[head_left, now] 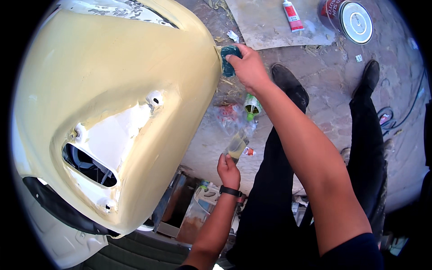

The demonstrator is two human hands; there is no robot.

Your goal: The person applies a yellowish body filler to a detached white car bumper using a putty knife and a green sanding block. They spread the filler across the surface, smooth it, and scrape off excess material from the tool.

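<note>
My right hand is closed on a dark green flexible spreader smeared with pale putty. The spreader's edge touches the rounded rim of a large car body panel coated in yellowish putty. Lower down, my left hand grips a flat scraper blade with a patch of yellow putty on its face, held apart from the panel. In the panel's side is a bare white recess with a dark opening and small bolt holes.
A board on the floor carries a red and white tube. A paint can lies beyond it. Near my legs are a green bottle, crumpled clear plastic and putty scraps. A dark cable runs at the right.
</note>
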